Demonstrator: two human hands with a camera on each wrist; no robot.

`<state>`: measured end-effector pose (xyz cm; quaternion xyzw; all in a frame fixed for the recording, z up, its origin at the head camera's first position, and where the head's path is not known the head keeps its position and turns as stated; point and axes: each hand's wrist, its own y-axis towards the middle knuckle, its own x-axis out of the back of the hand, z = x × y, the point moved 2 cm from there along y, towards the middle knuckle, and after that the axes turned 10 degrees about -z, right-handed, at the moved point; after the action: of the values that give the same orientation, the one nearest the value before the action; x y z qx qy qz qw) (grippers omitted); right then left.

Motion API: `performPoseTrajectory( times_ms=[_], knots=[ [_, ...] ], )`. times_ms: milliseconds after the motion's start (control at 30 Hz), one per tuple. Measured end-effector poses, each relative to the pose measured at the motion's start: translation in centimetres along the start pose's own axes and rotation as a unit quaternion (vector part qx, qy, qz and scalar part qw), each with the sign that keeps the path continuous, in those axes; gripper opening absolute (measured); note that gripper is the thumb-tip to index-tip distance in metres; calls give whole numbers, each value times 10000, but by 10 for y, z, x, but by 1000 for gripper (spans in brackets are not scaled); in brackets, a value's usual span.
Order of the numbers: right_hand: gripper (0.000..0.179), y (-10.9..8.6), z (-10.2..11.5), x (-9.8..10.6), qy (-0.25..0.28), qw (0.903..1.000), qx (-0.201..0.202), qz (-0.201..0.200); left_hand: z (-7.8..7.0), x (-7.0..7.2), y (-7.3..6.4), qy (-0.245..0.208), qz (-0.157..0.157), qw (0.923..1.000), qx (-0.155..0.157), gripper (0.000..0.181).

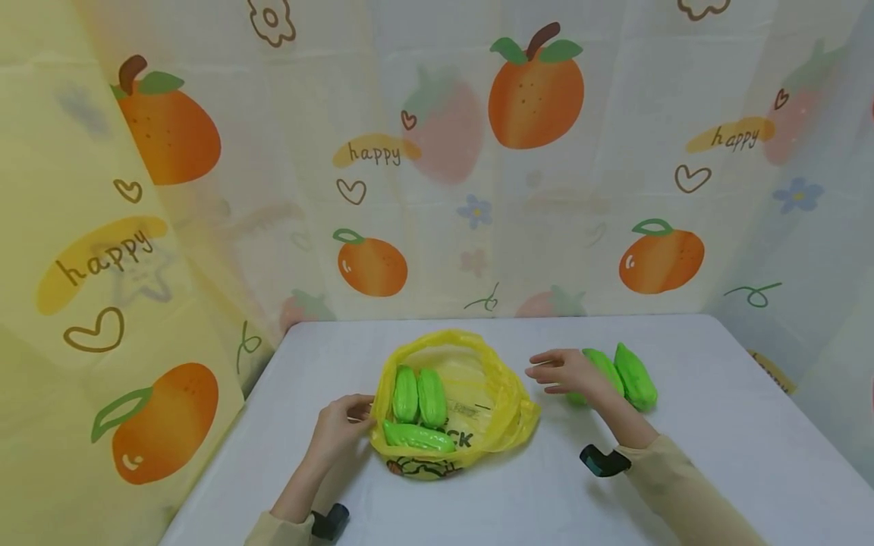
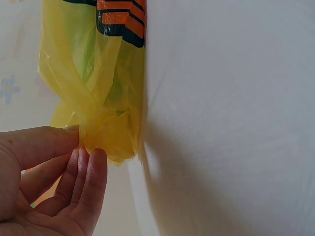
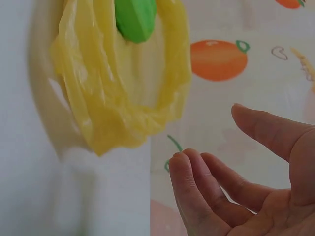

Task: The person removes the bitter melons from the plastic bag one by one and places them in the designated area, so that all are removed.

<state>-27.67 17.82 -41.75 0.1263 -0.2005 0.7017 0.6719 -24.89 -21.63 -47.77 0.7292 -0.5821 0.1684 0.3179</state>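
Note:
A yellow plastic bag (image 1: 508,383) sits on the table with its mouth spread wide and dark print on it. Inside lie three glossy green, cucumber-like pieces (image 1: 418,437), two side by side and one across the front. My left hand (image 1: 339,428) pinches the bag's left edge between thumb and fingers; the left wrist view shows the gathered yellow film (image 2: 106,130) at the fingertips. My right hand (image 1: 567,371), fingers extended and thumb apart, hovers right of the bag and holds nothing. Two more green pieces (image 1: 636,377) lie behind it, one partly hidden by the hand and wrist.
The white table (image 1: 546,493) has its far edge against a curtain (image 1: 437,205) printed with oranges and strawberries. More of this curtain hangs at both sides. A dark wrist device (image 1: 604,460) sits at the right cuff, another (image 1: 331,522) at the left.

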Motion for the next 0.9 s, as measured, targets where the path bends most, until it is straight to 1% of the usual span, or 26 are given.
performPoseTrajectory(
  times_ms=[133, 267, 367, 400, 600, 733, 900],
  knots=[
    [50, 1, 5, -15, 20, 9999, 47, 114, 1, -1, 0, 4, 12, 10000, 2, 34],
    [47, 1, 10, -29, -71, 9999, 123, 83, 2, -2, 0, 3, -19, 10000, -25, 34],
    [45, 1, 13, -40, -25, 9997, 194, 119, 4, -1, 0, -1, -42, 10000, -13, 34],
    [45, 1, 14, -44, 21, 9996, 232, 187, 4, -1, 0, 5, -48, 10000, -56, 35],
    [42, -3, 24, -64, 221, 9978, 384, 498, 4, -1, -1, 8, -22, 10000, -17, 35],
    [41, -3, 27, -78, 237, 9971, 424, 578, 2, 0, -1, -4, -17, 10000, -19, 35],
    [40, -7, 30, -96, 116, 9968, 457, 649, 2, 0, -1, -52, -5, 10000, -41, 34]
  ],
)
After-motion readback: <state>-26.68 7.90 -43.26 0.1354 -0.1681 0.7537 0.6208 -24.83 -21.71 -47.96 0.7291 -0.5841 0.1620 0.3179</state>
